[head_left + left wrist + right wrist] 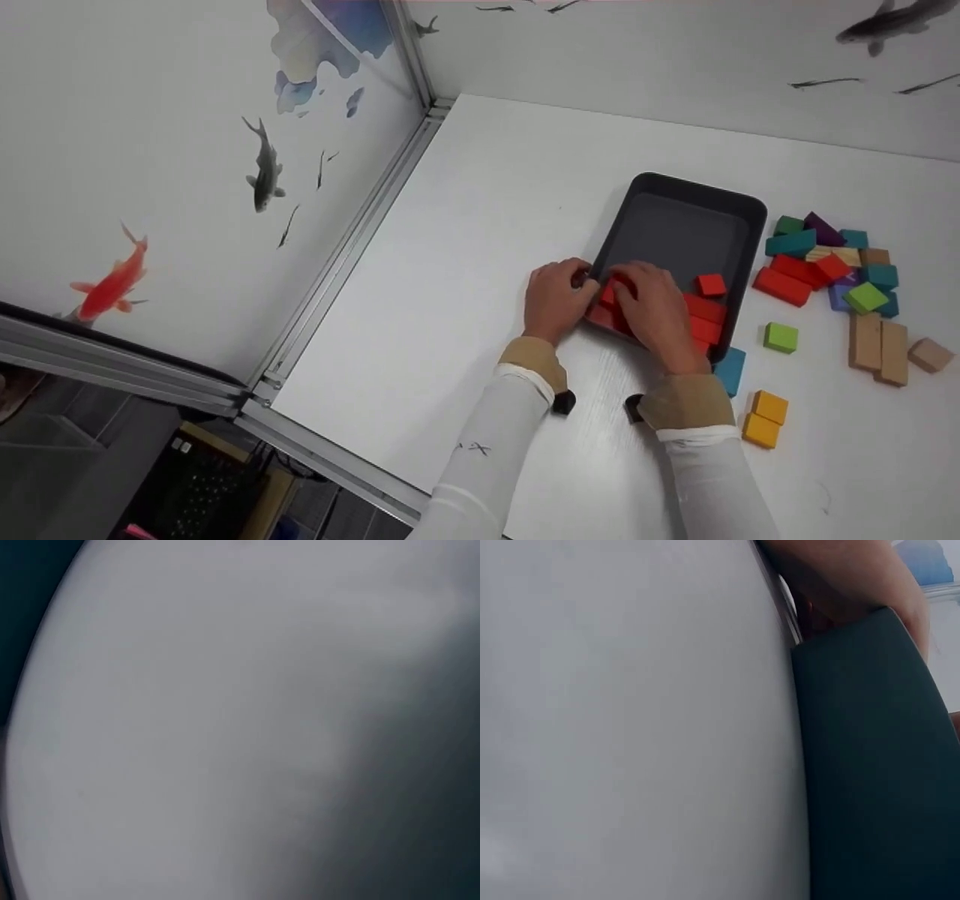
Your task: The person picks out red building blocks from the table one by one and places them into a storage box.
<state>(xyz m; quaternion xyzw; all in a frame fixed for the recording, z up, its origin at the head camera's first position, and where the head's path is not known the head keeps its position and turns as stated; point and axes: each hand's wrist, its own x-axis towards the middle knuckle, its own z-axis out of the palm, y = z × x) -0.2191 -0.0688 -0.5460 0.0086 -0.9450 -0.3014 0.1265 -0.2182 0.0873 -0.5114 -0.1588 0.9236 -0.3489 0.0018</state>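
Note:
A dark grey tray (752, 247) lies on the white table, with several red blocks (705, 330) along its near end and a small red block (711, 285) beside them. My left hand (553, 300) grips the rim at the left side near the front corner. In the right wrist view that left hand (847, 577) shows beyond the tray's front wall (870, 750). My right hand (656, 307) reaches over the near rim and pinches a red block (607, 294) at the left; its palm hides part of the row. The left wrist view is blurred table surface.
Right of the tray lies a pile of coloured blocks (825, 259). Tan planks (877, 349), a lime green block (781, 337) and two yellow blocks (765, 420) sit nearer. A blue block (730, 371) lies by the tray's near right corner. Printed panels (637, 67) border the table.

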